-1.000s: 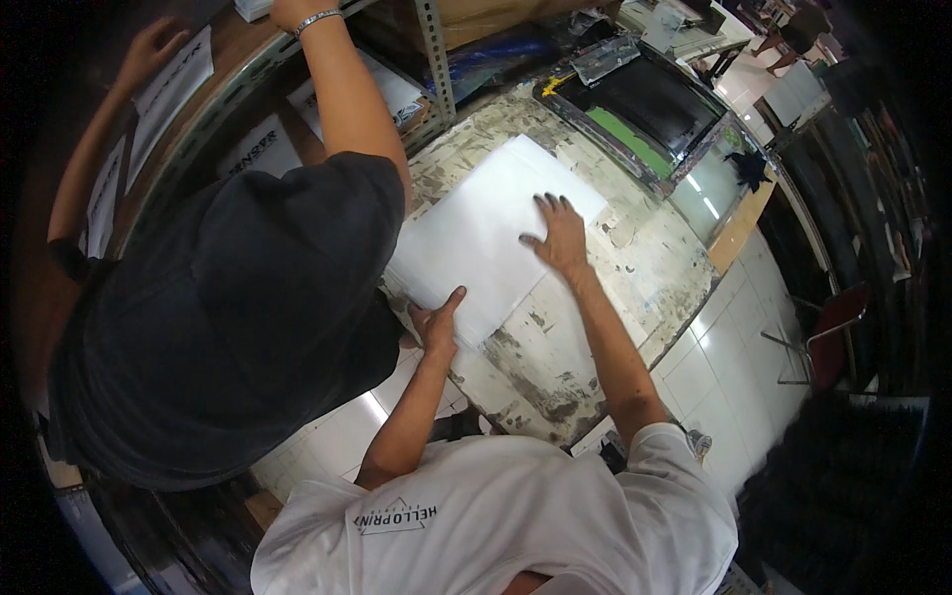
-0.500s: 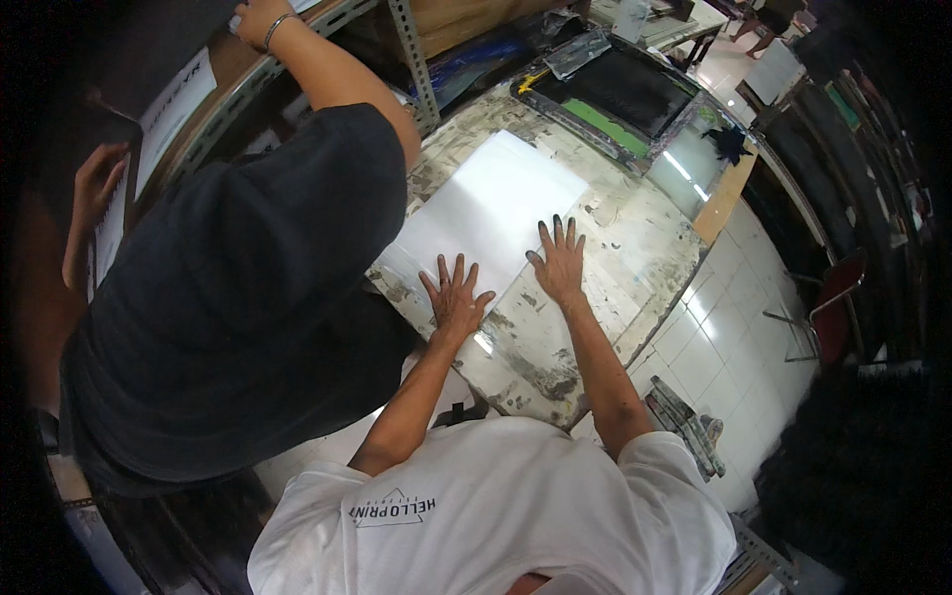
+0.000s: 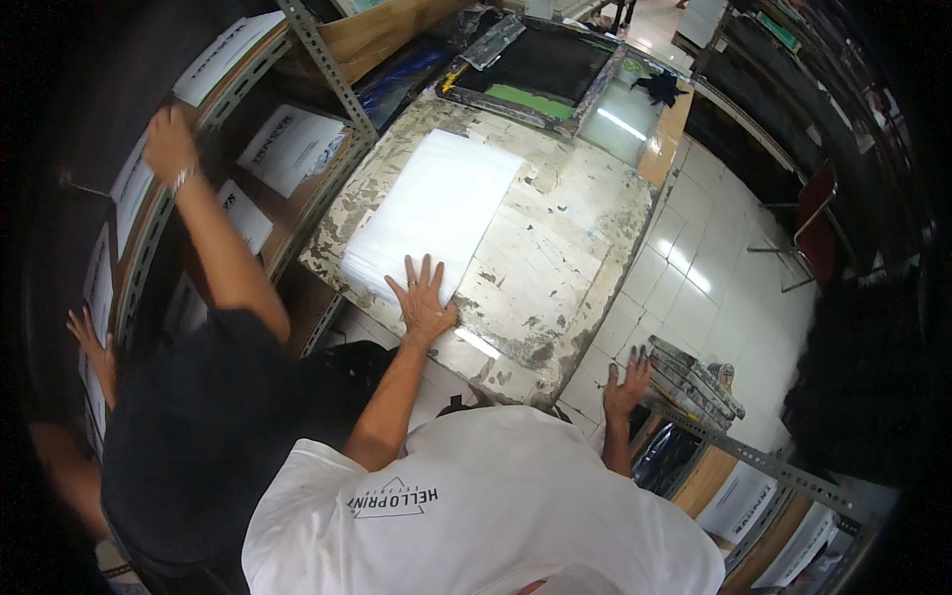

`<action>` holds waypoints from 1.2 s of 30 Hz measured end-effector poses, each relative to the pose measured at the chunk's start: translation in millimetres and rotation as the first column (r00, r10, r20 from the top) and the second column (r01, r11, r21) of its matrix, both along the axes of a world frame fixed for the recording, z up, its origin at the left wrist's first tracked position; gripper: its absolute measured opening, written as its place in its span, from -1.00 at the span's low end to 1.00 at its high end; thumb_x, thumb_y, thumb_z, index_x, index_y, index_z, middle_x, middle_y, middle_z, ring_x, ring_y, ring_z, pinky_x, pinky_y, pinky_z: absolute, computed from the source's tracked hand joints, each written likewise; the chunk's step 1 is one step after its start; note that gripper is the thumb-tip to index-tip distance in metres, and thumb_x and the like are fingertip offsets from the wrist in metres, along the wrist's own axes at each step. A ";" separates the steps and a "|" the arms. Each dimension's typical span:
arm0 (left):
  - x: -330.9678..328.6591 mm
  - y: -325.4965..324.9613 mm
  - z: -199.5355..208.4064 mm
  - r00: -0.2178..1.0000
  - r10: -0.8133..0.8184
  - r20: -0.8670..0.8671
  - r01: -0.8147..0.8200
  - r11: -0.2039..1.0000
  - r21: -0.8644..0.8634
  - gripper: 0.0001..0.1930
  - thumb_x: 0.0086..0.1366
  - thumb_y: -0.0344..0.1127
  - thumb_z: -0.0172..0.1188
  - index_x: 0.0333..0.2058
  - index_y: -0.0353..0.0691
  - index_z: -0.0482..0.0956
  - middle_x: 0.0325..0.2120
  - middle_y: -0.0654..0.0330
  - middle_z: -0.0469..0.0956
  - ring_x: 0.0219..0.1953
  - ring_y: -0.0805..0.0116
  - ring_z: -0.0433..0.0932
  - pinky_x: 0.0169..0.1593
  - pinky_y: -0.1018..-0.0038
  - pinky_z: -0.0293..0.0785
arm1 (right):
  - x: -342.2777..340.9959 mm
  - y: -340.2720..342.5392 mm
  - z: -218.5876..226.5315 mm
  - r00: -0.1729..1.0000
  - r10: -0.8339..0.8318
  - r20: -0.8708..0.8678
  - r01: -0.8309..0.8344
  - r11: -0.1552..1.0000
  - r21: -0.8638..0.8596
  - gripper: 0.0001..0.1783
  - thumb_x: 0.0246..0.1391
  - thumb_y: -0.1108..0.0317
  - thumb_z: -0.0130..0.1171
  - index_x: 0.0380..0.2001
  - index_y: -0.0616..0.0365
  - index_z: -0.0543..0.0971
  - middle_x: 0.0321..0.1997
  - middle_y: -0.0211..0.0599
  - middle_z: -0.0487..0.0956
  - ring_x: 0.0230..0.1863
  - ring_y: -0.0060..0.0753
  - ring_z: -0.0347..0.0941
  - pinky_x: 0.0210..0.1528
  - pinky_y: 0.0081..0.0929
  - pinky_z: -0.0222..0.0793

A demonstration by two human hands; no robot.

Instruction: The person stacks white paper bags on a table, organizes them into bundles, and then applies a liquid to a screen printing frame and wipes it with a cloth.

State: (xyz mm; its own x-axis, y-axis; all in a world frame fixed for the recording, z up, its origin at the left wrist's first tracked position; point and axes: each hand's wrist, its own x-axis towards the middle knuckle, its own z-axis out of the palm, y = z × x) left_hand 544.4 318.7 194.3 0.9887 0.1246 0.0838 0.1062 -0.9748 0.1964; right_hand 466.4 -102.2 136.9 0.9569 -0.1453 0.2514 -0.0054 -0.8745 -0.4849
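Observation:
My left hand [image 3: 426,305] lies flat with fingers spread on the near end of a stack of white sheets [image 3: 444,193]. Whether these are paper or thin film I cannot tell. The stack rests on a worktable [image 3: 545,337] whose pale top is stained and peeling. Off the table's right side, my right hand [image 3: 627,387] is raised with its fingers apart and nothing in it. It is close to several paint-crusted bars [image 3: 694,382] at the end of a low shelf.
At the table's far end lies a dark-meshed printing screen [image 3: 540,74] beside a glass plate [image 3: 613,129] and a dark rag [image 3: 662,89]. A co-worker in a black shirt [image 3: 208,426] reaches along metal shelving [image 3: 317,50] on the left. A red chair [image 3: 818,218] stands right.
My right hand has left the white sheets and swung down to the right, past the table edge. The co-worker has shifted nearer and away from the table. My view has turned to the right.

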 end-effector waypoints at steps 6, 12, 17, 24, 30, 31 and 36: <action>2.7 8.3 -3.2 0.998 0.029 -0.047 -0.030 0.999 -0.032 -0.11 -0.20 -0.05 0.25 0.24 -0.12 0.37 0.35 0.03 0.13 0.45 -0.16 -0.25 0.27 -0.44 -0.62 | -62.0 -62.8 -45.0 0.940 -0.325 -0.101 0.318 0.945 -0.073 -0.31 0.12 0.14 0.17 0.26 0.26 0.32 0.28 0.24 0.28 0.31 0.29 0.11 0.33 0.09 0.01; -2.9 15.8 1.1 0.995 0.071 -0.073 -0.074 0.997 -0.037 -0.14 -0.17 -0.08 0.23 0.24 -0.12 0.38 0.36 0.03 0.14 0.46 -0.13 -0.26 0.28 -0.40 -0.69 | -74.2 -53.4 -45.6 0.964 -0.211 -0.161 0.216 0.976 0.017 -0.33 0.12 0.20 0.17 0.27 0.21 0.31 0.33 0.12 0.27 0.31 0.23 0.13 0.31 0.06 0.05; -4.5 19.4 4.6 0.997 0.024 -0.068 -0.025 1.000 -0.008 -0.19 -0.09 -0.10 0.24 0.24 -0.12 0.37 0.36 -0.01 0.11 0.45 -0.15 -0.27 0.28 -0.42 -0.61 | -89.1 -51.0 -51.8 0.958 -0.205 -0.200 0.217 0.976 0.035 -0.32 0.11 0.21 0.17 0.28 0.17 0.30 0.34 0.08 0.27 0.32 0.22 0.13 0.31 0.04 0.07; -20.4 -26.3 -8.3 0.952 -0.222 0.210 0.234 0.972 -0.034 -0.20 0.02 -0.08 0.30 0.25 -0.24 0.33 0.35 -0.11 0.12 0.42 -0.30 -0.16 0.32 -0.37 -0.47 | -133.6 -59.7 -62.4 0.859 -0.377 -0.346 0.402 0.916 0.002 -0.31 0.10 0.23 0.19 0.28 0.21 0.30 0.31 0.20 0.26 0.31 0.24 0.14 0.32 0.00 0.06; -32.6 -109.7 -33.2 0.748 -0.655 0.109 0.652 0.693 -0.309 -0.27 0.10 -0.04 0.30 0.24 -0.17 0.36 0.34 -0.09 0.14 0.41 -0.25 -0.07 0.37 -0.23 -0.36 | -211.5 -42.9 -65.2 0.643 -0.539 -0.544 0.694 0.710 0.117 -0.27 0.06 0.24 0.24 0.29 0.18 0.29 0.29 0.18 0.33 0.32 0.16 0.22 0.34 -0.12 0.13; -31.0 -118.8 -36.8 0.700 -0.707 0.103 0.701 0.651 -0.292 -0.28 0.11 -0.05 0.30 0.24 -0.16 0.37 0.34 -0.08 0.14 0.41 -0.24 -0.06 0.37 -0.22 -0.34 | -229.3 -33.6 -69.0 0.598 -0.574 -0.560 0.747 0.652 0.130 -0.26 0.06 0.24 0.24 0.30 0.17 0.28 0.27 0.18 0.35 0.31 0.13 0.24 0.33 -0.14 0.15; -37.4 -131.3 -39.5 0.601 -0.795 0.079 0.784 0.567 -0.252 -0.36 0.16 -0.06 0.27 0.21 -0.12 0.42 0.34 -0.12 0.13 0.39 -0.24 -0.03 0.37 -0.18 -0.29 | -334.7 50.0 -93.1 0.279 -0.668 -0.689 0.950 0.297 0.096 -0.22 0.05 0.11 0.22 0.31 0.19 0.26 0.19 0.16 0.44 0.19 0.09 0.38 0.26 -0.14 0.28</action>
State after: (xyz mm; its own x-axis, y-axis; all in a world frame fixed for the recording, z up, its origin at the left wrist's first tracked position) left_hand 507.0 187.4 154.8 0.7049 -0.6977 0.1278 -0.6699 -0.5956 0.4433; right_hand 131.7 -52.1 43.8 0.1642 -0.8543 -0.4932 -0.9007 0.0740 -0.4282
